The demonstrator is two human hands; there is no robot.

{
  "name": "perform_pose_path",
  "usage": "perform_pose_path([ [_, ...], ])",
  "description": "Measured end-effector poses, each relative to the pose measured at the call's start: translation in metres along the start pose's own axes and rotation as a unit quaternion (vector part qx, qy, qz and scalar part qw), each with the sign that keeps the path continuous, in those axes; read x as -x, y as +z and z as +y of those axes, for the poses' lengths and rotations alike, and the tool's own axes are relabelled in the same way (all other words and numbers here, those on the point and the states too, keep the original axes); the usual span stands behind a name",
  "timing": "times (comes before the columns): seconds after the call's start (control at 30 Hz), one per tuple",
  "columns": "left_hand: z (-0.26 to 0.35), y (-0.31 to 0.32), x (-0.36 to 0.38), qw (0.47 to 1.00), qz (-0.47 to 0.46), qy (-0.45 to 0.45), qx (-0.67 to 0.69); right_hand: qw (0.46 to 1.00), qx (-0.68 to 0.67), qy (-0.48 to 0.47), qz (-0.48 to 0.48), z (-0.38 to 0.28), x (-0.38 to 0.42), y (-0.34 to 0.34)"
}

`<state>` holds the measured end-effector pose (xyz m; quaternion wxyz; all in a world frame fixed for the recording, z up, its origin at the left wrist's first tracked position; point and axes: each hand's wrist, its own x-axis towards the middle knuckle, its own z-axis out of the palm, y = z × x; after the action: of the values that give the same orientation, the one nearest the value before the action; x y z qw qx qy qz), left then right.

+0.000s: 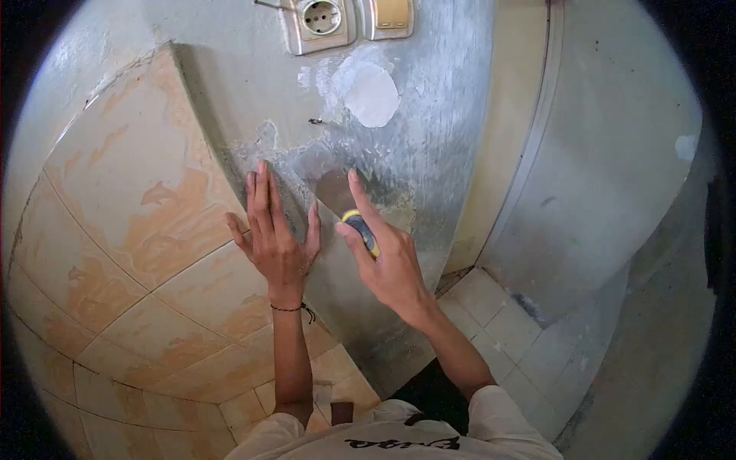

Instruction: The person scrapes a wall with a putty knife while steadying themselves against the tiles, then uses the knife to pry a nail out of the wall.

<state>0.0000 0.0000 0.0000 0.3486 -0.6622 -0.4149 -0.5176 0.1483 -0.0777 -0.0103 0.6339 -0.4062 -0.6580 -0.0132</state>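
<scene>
My right hand (pixel 392 268) is closed around the yellow-and-dark handle of a putty knife (pixel 360 231), its index finger stretched along the tool. The wide blade appears to lie against the grey wall (pixel 441 100), over a dark, worn patch. To the left, my left hand (pixel 277 249) rests with fingers stretched out near the edge where the orange-patterned tiles (pixel 184 199) meet the wall. Nothing shows in it. Rough, flaking patches surround the fingertips and the blade. Higher up, a round white patch (pixel 373 96) marks the wall.
A wall socket (pixel 322 17) and a switch (pixel 391 14) sit at the top. On the right stands a grey door-like panel (pixel 590 153) beside a cream frame (pixel 510 100). Pale floor tiles (pixel 506 337) lie below, and a small hole (pixel 317 121) pierces the wall.
</scene>
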Motion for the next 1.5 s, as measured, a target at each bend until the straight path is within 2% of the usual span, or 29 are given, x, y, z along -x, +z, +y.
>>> perform_pose_path([
  [0.07, 0.005, 0.004, 0.003, 1.000, 0.002, 0.005, -0.019, 0.998, 0.040, 0.025, -0.031, 0.001, -0.005, -0.005],
  [0.1, 0.009, -0.004, 0.019, 0.999, -0.011, -0.027, -0.013, 0.996, 0.055, 0.032, -0.061, -0.005, 0.001, -0.010],
  [0.17, 0.008, -0.003, 0.021, 0.999, -0.018, -0.021, -0.021, 0.994, 0.049, 0.019, -0.100, 0.000, -0.006, -0.006],
  [0.4, 0.006, 0.002, 0.019, 0.999, -0.003, -0.018, -0.042, 0.998, 0.012, -0.006, -0.062, 0.004, -0.023, 0.009],
  [0.5, 0.008, 0.001, 0.019, 0.999, -0.004, -0.022, -0.036, 0.996, 0.059, -0.001, -0.073, -0.004, -0.027, 0.009],
  [0.6, 0.007, 0.003, 0.020, 0.999, 0.002, -0.022, -0.031, 0.996, 0.053, 0.018, -0.072, -0.018, -0.022, 0.008],
  [0.67, 0.007, 0.002, 0.020, 0.999, 0.002, -0.023, -0.032, 0.990, 0.068, 0.081, -0.088, -0.035, -0.026, 0.004],
  [0.8, 0.008, 0.002, 0.019, 0.999, 0.001, -0.024, -0.035, 0.982, 0.085, 0.126, -0.113, -0.050, -0.030, 0.002],
  [0.87, 0.008, 0.002, 0.021, 0.999, -0.003, -0.022, -0.035, 0.989, 0.059, 0.101, -0.085, -0.047, -0.025, 0.005],
  [1.3, 0.007, 0.005, 0.020, 0.999, 0.009, -0.021, -0.040, 0.992, 0.057, 0.092, -0.058, -0.041, -0.025, 0.011],
  [1.5, 0.008, 0.003, 0.020, 0.999, -0.005, -0.028, -0.034, 0.998, 0.043, 0.027, -0.029, -0.033, -0.029, 0.011],
])
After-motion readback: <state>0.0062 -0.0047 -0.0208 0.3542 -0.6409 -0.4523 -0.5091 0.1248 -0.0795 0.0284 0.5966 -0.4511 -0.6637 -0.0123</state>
